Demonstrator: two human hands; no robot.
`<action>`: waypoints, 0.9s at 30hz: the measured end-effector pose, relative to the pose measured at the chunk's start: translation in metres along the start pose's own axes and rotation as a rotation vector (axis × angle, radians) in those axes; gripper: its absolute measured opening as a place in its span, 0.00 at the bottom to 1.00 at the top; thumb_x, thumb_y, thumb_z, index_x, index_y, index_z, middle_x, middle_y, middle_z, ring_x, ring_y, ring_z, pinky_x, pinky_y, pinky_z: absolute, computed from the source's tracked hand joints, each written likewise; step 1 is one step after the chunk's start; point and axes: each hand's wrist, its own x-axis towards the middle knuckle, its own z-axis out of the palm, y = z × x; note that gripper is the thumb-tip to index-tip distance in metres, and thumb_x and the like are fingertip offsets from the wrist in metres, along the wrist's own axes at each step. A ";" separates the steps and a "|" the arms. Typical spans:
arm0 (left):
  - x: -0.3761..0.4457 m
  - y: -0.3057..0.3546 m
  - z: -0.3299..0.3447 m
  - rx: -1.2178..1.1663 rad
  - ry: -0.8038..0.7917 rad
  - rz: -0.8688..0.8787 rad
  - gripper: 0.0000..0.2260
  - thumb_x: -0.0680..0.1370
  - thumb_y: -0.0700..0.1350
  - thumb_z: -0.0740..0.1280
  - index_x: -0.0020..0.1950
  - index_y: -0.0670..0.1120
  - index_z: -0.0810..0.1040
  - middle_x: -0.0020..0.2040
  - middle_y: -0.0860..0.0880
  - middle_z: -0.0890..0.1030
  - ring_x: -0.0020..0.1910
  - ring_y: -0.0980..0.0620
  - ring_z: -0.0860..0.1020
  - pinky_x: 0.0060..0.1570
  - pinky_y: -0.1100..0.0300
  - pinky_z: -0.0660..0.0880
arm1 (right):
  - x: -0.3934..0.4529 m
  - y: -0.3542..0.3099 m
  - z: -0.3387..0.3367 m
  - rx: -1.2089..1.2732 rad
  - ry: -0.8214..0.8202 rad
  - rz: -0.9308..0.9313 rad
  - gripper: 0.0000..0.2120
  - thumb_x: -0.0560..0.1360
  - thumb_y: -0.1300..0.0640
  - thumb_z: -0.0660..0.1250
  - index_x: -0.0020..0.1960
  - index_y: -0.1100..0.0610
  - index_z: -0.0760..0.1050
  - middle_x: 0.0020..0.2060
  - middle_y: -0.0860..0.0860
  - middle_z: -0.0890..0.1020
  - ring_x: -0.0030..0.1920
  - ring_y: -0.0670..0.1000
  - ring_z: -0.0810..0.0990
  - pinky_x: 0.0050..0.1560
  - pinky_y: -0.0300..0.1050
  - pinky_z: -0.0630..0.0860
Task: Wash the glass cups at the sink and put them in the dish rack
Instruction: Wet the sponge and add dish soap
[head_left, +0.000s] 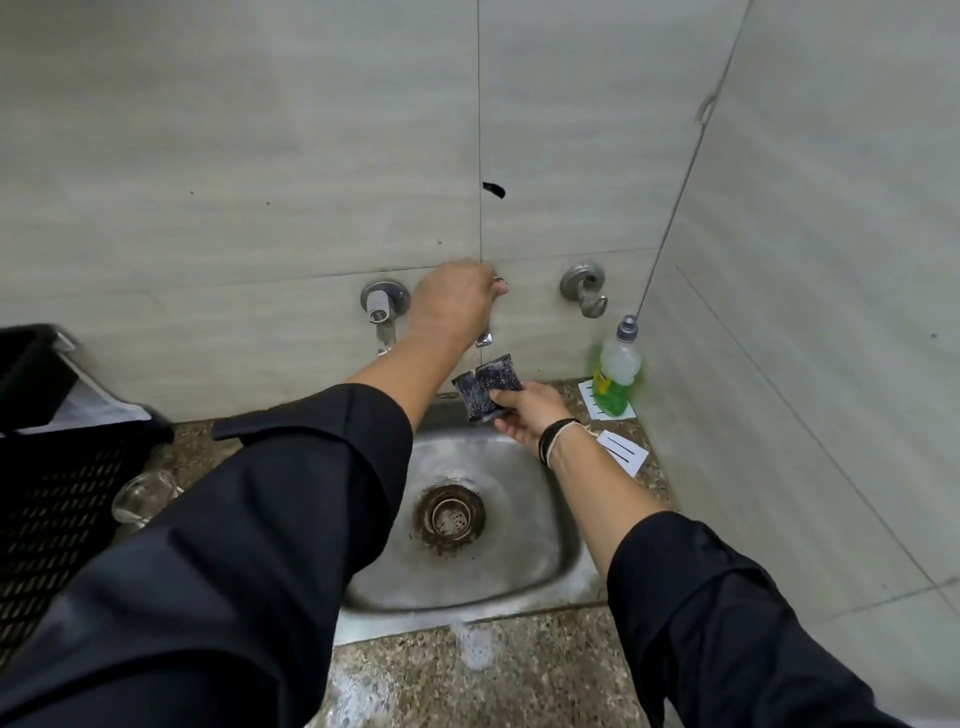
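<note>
Steel tap (485, 332): our left hand (454, 304) reaches out and grips it, while our right hand (524, 415) pinches a dark scrub pad (485, 387) over the sink (519, 561).

sleeves (249, 519) blk | scrub pad (487, 387) dk grey, speckled | soap (615, 400) grn | sink (519, 561) silver | basket (47, 499) blk

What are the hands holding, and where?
The right hand pinches the dark scrubber by its lower right edge. The left hand grips the tap at its top.
</note>
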 end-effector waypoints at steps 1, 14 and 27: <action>0.003 0.002 -0.002 0.030 -0.017 -0.012 0.16 0.84 0.56 0.62 0.55 0.46 0.83 0.53 0.44 0.82 0.54 0.40 0.80 0.44 0.51 0.69 | 0.002 0.002 0.000 0.002 0.000 -0.009 0.11 0.76 0.67 0.70 0.44 0.56 0.70 0.40 0.57 0.80 0.35 0.52 0.78 0.31 0.40 0.78; 0.013 0.013 -0.010 0.149 -0.082 -0.070 0.10 0.82 0.50 0.67 0.55 0.45 0.81 0.53 0.44 0.82 0.54 0.40 0.80 0.45 0.51 0.71 | 0.020 0.010 0.005 -0.022 -0.059 -0.045 0.09 0.75 0.69 0.71 0.48 0.57 0.76 0.40 0.56 0.83 0.32 0.51 0.81 0.31 0.39 0.78; 0.014 0.004 -0.001 0.091 -0.029 -0.052 0.15 0.83 0.57 0.65 0.54 0.46 0.82 0.54 0.44 0.82 0.55 0.39 0.81 0.46 0.50 0.73 | 0.023 -0.001 0.013 -0.374 -0.077 -0.173 0.12 0.73 0.63 0.74 0.54 0.52 0.78 0.50 0.56 0.85 0.46 0.55 0.84 0.41 0.46 0.81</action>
